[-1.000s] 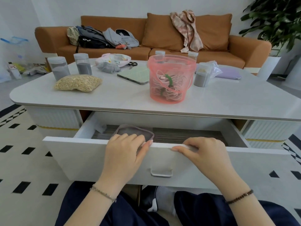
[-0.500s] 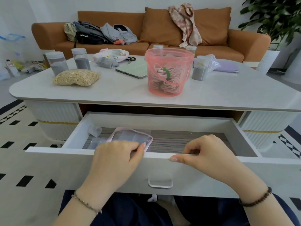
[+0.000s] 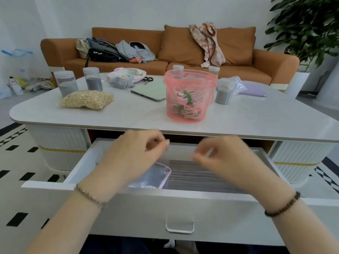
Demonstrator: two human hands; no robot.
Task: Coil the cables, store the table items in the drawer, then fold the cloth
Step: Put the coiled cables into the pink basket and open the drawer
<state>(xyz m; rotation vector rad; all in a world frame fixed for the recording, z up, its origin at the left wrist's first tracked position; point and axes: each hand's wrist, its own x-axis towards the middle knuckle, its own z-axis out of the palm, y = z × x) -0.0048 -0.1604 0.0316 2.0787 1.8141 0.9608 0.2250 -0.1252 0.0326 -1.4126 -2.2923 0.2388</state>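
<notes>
- Since the earlier frame, the drawer [image 3: 183, 197] has been pulled further out and both hands lifted off its front edge.
- The left hand [image 3: 132, 160] and right hand [image 3: 229, 162] are held above the drawer, fingers loosely curled, nothing gripped (some blur).
- Beyond the hands, the pink bucket [image 3: 189, 79] of coiled cables [image 3: 185, 107] is left on the table [image 3: 128, 114]; it is judged light and thin-walled, best taken by both sides.

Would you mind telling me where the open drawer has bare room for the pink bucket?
The drawer floor right of the clear pouch, up to the right wall, is bare. The left side is crowded by the pouch.
</notes>
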